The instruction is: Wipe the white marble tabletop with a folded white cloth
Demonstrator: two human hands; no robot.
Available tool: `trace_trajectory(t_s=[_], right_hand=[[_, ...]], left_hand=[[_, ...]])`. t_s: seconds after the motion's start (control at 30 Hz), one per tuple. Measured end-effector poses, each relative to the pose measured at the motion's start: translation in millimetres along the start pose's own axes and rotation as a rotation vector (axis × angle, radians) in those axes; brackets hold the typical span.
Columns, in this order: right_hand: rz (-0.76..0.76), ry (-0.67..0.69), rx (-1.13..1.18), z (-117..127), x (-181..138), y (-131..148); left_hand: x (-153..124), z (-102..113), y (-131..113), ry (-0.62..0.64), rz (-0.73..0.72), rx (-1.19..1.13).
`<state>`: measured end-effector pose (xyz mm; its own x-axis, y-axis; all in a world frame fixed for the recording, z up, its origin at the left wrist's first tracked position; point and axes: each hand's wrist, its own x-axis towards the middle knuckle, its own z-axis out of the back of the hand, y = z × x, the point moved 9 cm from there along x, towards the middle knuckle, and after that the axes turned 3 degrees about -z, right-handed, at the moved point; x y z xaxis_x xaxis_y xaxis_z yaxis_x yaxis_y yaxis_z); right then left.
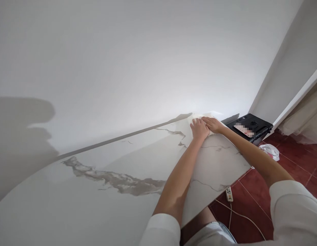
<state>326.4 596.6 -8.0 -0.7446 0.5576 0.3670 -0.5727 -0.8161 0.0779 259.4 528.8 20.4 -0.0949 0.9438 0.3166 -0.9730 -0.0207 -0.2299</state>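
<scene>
A white marble-patterned table top [138, 160] with grey veins runs along a white wall. At its far right corner lies a white cloth [208, 118]. My left hand [198, 130] rests flat on the cloth, fingers together and stretched out. Beside it and partly over it, my right hand [212, 124] also presses flat on the cloth. Both arms reach forward from white sleeves. Most of the cloth is hidden under the hands.
A black case [250, 127] with a label sits on the floor past the table's corner. A white power strip [229, 194] and its cable lie on the dark red tiled floor [253, 191]. A white crumpled bag [269, 151] lies farther right.
</scene>
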Motion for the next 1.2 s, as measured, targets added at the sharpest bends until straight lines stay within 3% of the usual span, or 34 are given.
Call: trace_trajectory(t_s=[0.33, 0.67, 0.97, 1.2], right_hand=[[0.046, 0.048, 0.105, -10, 45, -7], [0.056, 0.050, 0.119, -15, 52, -28], [0.104, -0.038, 0.074, 3, 22, -46], [0.043, -0.006, 0.032, 18, -14, -60]], left_hand=[[33, -5, 24, -0.009, 0.061, 0.017], [47, -17, 20, 0.029, 0.080, 0.059], [45, -24, -16, 0.045, 0.060, 0.023], [31, -26, -51, 0.039, 0.013, -0.031]])
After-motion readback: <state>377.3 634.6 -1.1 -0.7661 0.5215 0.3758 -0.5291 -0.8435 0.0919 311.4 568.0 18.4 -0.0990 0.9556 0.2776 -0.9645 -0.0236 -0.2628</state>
